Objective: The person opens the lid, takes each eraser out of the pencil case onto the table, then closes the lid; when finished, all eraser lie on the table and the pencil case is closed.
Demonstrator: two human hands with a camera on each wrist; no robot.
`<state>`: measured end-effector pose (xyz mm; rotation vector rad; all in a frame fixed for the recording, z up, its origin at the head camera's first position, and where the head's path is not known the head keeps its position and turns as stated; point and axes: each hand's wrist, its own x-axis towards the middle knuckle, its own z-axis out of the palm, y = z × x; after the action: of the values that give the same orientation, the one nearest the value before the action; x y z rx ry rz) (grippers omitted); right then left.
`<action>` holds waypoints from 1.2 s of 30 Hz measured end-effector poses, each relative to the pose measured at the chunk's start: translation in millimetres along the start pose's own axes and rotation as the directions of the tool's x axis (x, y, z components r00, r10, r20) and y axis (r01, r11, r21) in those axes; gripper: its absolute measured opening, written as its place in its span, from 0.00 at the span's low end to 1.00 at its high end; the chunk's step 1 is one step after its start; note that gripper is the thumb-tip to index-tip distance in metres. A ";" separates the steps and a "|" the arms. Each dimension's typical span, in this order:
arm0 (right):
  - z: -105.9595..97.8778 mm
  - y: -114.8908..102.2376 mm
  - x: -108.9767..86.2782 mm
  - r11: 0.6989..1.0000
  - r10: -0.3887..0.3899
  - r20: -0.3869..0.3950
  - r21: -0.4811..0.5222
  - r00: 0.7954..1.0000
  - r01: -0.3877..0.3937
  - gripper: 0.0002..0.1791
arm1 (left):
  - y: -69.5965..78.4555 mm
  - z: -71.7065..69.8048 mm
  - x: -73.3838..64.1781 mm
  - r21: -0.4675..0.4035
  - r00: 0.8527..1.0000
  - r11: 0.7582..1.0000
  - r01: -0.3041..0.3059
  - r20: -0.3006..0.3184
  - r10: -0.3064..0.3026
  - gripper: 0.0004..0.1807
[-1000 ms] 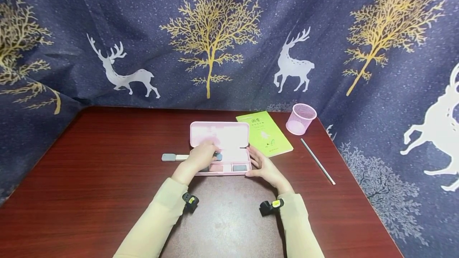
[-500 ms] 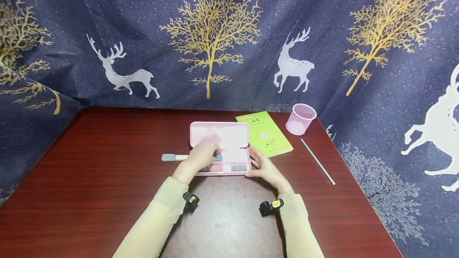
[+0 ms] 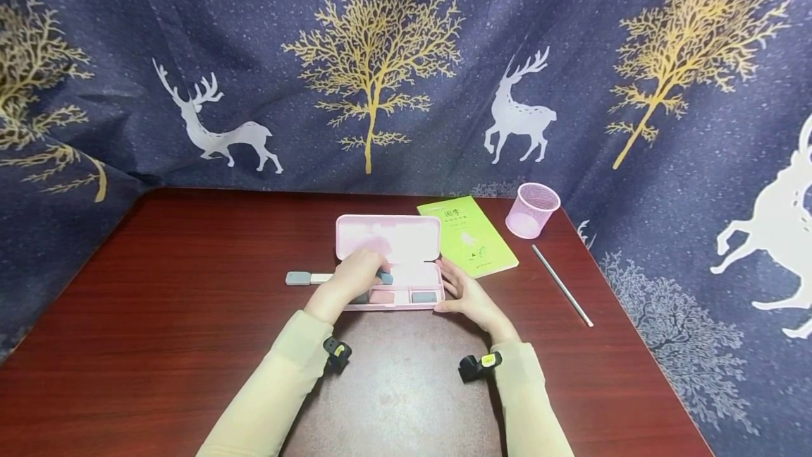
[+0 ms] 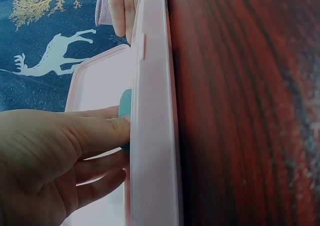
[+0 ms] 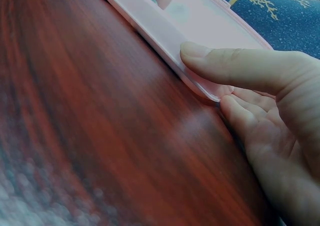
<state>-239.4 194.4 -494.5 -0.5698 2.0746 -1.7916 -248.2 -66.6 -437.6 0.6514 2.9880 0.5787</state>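
An open pink pencil case (image 3: 393, 306) lies on the table, its lid (image 3: 412, 237) tipped back. My left hand (image 3: 357, 279) reaches into it and pinches a small blue-grey block (image 3: 385, 278) between thumb and fingers; in the left wrist view this block (image 4: 125, 104) looks teal and is partly hidden by the case's front wall. My right hand (image 3: 468, 300) grips the case's right end, thumb at the front corner and fingers along the side. The front compartments hold a pinkish block (image 3: 382, 297) and a grey block (image 3: 423, 297).
Left of the case lies a flat grey-and-white piece (image 3: 307, 278), its right end hidden behind my left hand. A green book (image 3: 478, 238) lies behind the right hand. Farther right are a pink mesh pen cup (image 3: 533, 211) and a pencil (image 3: 562, 285). A patterned cloth hangs behind the table.
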 end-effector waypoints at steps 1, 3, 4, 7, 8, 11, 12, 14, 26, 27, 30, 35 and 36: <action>0.2 -0.6 -0.1 1.000 0.001 -0.001 -0.002 1.000 -0.001 0.54 | -0.1 -0.3 0.1 -0.001 1.000 1.000 0.001 0.003 -0.001 0.09; 0.4 -1.4 -0.2 1.000 0.001 -0.002 -0.002 1.000 -0.001 0.55 | -0.3 -0.6 0.6 -0.003 1.000 1.000 0.005 0.009 -0.005 0.08; 0.4 -1.9 -0.2 1.000 0.001 -0.001 -0.001 1.000 -0.001 0.55 | -0.5 -0.6 1.0 -0.005 1.000 1.000 0.007 0.014 -0.007 0.08; 0.6 -2.7 -0.2 1.000 -0.002 -0.002 0.004 1.000 0.002 0.55 | -1.2 -1.0 1.8 -0.012 0.999 1.000 0.011 0.030 -0.010 0.08; 0.6 -2.7 -0.1 1.000 -0.003 -0.002 0.005 1.000 0.003 0.55 | -1.4 -1.1 1.9 -0.014 0.999 1.000 0.008 0.034 -0.008 0.09; 0.7 -2.2 0.3 1.000 -0.004 0.000 0.008 1.000 0.004 0.55 | -1.7 -2.5 1.1 -0.023 0.999 1.000 -0.003 0.045 0.004 0.10; 0.7 -1.9 0.4 1.000 -0.002 -0.001 0.012 1.000 0.002 0.55 | -1.8 -3.0 0.7 -0.024 0.999 1.000 -0.009 0.048 0.011 0.10; 0.5 -1.7 0.5 1.000 -0.008 0.002 0.014 1.000 0.008 0.55 | -1.8 -4.0 0.1 -0.025 0.998 0.999 -0.020 0.053 0.021 0.10; 0.7 -2.0 0.3 1.000 -0.006 0.006 0.022 1.000 0.005 0.55 | -2.4 -3.9 2.1 -0.043 0.995 0.999 -0.008 0.101 0.013 0.09; 0.7 -1.8 0.3 1.000 -0.005 0.007 0.023 1.000 0.005 0.55 | -2.2 -3.9 2.0 -0.044 0.995 0.999 -0.006 0.103 0.011 0.09; 0.6 -1.2 0.4 1.000 -0.004 0.008 0.024 1.000 0.003 0.55 | -1.3 -4.3 1.3 -0.051 0.995 0.999 -0.002 0.102 0.007 0.09; 0.4 -1.6 -0.1 1.000 -0.002 0.009 0.017 1.000 0.002 0.55 | -1.2 -4.5 -1.1 -0.050 0.997 0.999 -0.017 0.079 0.021 0.08; 0.4 -1.5 -0.1 1.000 -0.001 0.010 0.017 1.000 0.001 0.55 | -1.8 -4.2 -1.5 -0.049 0.997 0.999 -0.023 0.072 0.026 0.08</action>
<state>-239.0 193.9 -493.1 -0.5739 2.0512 -1.8007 -248.0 -70.2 -434.4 0.6910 2.8935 0.6132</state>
